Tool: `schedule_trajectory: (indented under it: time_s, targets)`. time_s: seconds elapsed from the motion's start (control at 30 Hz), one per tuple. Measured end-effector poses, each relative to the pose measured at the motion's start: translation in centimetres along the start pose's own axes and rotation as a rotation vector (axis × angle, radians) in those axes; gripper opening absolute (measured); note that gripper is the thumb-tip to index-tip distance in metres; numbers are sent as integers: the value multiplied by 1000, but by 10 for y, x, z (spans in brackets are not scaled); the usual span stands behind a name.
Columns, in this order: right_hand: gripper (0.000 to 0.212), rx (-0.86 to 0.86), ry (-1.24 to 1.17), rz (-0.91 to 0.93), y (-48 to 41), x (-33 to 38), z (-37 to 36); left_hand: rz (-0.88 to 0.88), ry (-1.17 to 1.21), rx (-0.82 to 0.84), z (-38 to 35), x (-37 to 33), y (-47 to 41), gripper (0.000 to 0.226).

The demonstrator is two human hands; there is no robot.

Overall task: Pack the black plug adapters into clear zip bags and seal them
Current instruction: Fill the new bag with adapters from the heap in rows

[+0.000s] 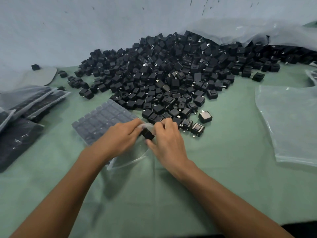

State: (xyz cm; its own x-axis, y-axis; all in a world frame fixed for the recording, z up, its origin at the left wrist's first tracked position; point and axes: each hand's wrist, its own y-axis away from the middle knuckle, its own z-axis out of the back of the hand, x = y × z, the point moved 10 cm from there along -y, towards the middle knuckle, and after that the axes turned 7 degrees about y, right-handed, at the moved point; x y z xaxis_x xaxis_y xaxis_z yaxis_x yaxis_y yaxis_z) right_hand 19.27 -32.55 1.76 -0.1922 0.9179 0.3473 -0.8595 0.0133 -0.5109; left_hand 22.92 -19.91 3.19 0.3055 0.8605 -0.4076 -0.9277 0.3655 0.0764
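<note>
Grip: the left hand (120, 136) and the right hand (165, 143) meet over one small clear zip bag (132, 157); the fingers of both are curled and pinch its upper edge, and between them sits a single black plug adapter (147, 133), at or just inside the mouth (I cannot tell how deep it has gone).

Step in hand: I judge this adapter is being put into the bag, and the seal is not yet closed, because the bag hangs loose toward the person under the hands.

Left of the grip, touching the left hand: a flat filled zip bag (103, 121) with adapters in neat rows, which looks finished.

Further left of the grip: a stack of filled bags (29, 102) at the table edge, so part of the work is done.

Right of the grip, well apart: a pile of empty clear bags (289, 121) waiting on the green table cover (223, 169).

Just beyond the grip: loose adapters, the nearest row almost at the fingertips.

Far beyond the grip: the large heap of black plug adapters (171, 66) against the wall, spilling from a big plastic sack (257, 30).

Remaining: by far the larger part (the heap is much greater than the packed stack).
</note>
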Motion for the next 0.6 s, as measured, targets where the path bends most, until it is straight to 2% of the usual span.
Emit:
schedule_trajectory:
  time_s: [0.1, 0.23, 0.4, 0.53, 0.6]
  targets:
    - [48, 35, -105, -34, -5, -3, -5, -18, -10, -31, -1, -3, 2, 25]
    - [60, 179, -150, -21, -19, 8, -25, -23, 16, -32, -2, -1, 2, 29]
    - [56, 178, -244, -60, -17, 7, -33, -22, -133, -65, -11, 6, -1, 45]
    - [36, 171, -195, -38, -12, 1, -32, -47, -222, -174, -8, 2, -2, 45]
    - [32, 173, -158, -49, -13, 2, -32, -63, -259, -218, -8, -1, 0, 43]
